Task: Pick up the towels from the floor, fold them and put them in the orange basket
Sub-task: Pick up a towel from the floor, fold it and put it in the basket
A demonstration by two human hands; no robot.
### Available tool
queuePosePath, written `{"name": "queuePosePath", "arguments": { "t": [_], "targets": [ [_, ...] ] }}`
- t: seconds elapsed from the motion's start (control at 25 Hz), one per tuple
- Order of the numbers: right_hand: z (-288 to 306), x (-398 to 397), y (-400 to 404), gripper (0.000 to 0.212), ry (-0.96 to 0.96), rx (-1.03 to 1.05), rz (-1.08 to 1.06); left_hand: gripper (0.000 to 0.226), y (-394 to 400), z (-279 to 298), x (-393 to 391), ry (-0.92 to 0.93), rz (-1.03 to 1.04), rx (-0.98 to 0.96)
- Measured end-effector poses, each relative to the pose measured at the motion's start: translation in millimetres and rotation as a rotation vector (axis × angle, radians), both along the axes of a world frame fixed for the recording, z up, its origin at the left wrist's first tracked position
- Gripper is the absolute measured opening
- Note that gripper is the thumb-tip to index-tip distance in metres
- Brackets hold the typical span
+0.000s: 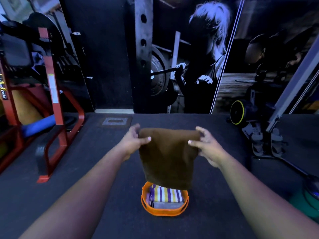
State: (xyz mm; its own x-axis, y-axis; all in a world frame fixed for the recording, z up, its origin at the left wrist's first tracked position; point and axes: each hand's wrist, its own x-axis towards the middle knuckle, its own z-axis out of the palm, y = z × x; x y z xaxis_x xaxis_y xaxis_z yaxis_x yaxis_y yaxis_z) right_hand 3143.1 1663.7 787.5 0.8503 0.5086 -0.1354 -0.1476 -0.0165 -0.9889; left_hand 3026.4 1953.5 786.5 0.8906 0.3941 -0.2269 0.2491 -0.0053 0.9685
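The left hand (136, 140) and the right hand (205, 144) each pinch an upper corner of a brown towel (168, 156), thumb in front and fingers curled behind, so that it hangs flat in the air between them. Its lower edge hangs over the far rim of the orange basket (164, 212), which stands on the dark floor (103, 169) and holds a striped towel (165, 194) lying over a grey towel (166, 205). A red frame (53, 94) stands at the floor's left edge, and a small grey mat (115, 121) lies near its far edge.
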Motion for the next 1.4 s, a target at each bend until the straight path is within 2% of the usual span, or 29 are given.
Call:
{"name": "queuePosePath", "arguments": {
  "t": [0.08,0.12,0.2,0.32,0.44,0.48,0.56,0.64,0.72,0.8,0.84,0.88,1.0,1.04,1.08,1.2,1.28,1.32,1.4],
  "targets": [
    [-9.6,-3.8,-0.9,0.065,-0.006,-0.162,0.048,0.081,-6.9,-14.2,-2.2,0.094,0.006,0.122],
    [-13.0,-3.7,-0.8,0.062,-0.003,-0.133,0.021,0.076,-8.5,-18.0,-2.6,0.083,0.034,0.119],
    [-11.8,-0.1,-1.0,0.059,-0.057,-0.066,-0.055,0.067,-7.2,-13.9,-1.6,-0.02,0.075,0.117],
    [-6.4,5.2,1.3,0.055,-0.207,-0.137,-0.079,0.048,-3.0,-7.6,0.9,-0.102,0.065,0.183],
    [-10.9,9.7,4.3,0.048,-0.322,-0.25,-0.14,0.058,-1.8,-5.8,0.1,-0.121,0.016,0.166],
    [-10.6,12.8,5.4,0.045,-0.392,-0.316,-0.168,0.065,-1.1,-3.0,1.0,-0.1,-0.022,0.226],
    [-9.2,18.0,7.0,0.037,-0.542,-0.497,-0.189,0.063,-2.3,2.8,2.2,-0.004,-0.072,0.5],
    [-6.2,15.8,8.4,0.025,-0.647,-0.63,-0.199,0.043,-8.0,6.6,3.3,0.07,-0.07,0.766],
    [-3.3,12.5,9.6,0.014,-0.735,-0.722,-0.217,0.022,-13.0,8.4,2.2,0.1,-0.046,0.941],
    [-4.9,14.0,8.4,0.011,-0.818,-0.717,-0.226,0.016,-8.6,5.5,0.7,0.072,-0.037,1.045],
    [-5.7,16.3,7.1,0.01,-0.81,-0.647,-0.231,0.017,-3.6,4.0,0.6,0.033,-0.041,1.002],
    [-4.2,18.4,5.9,0.01,-0.751,-0.537,-0.251,0.015,-1.8,5.9,-1.6,-0.031,-0.042,0.863],
    [14.2,9.9,8.4,0.012,-0.357,0.126,-0.288,0.015,-11.5,23.4,-7.8,-0.236,-0.044,0.186],
    [16.8,4.2,10.8,0.017,-0.264,0.265,-0.265,0.017,-18.6,29.9,-6.3,-0.29,-0.017,0.057],
    [14.4,-0.8,12.6,0.026,-0.212,0.294,-0.229,0.018,-26.6,39.6,-2.8,-0.337,0.019,-0.032],
    [-5.3,-12.5,15.9,0.044,-0.219,-0.004,-0.099,0.025,-42.6,75.5,13.4,-0.43,0.11,-0.232],
    [-3.5,-9.4,19.3,0.048,-0.139,0.138,-0.154,0.036,-38.4,87.1,11.6,-0.491,0.074,-0.316],
    [4.2,-7.5,23.5,0.051,-0.092,0.221,-0.179,0.045,-32.1,85.2,4.5,-0.465,-0.001,-0.274],
    [22.8,-6.0,32.1,0.038,-0.051,0.259,-0.176,0.055,-23.6,55.5,-12.3,-0.212,-0.166,-0.027]
  ]
}}
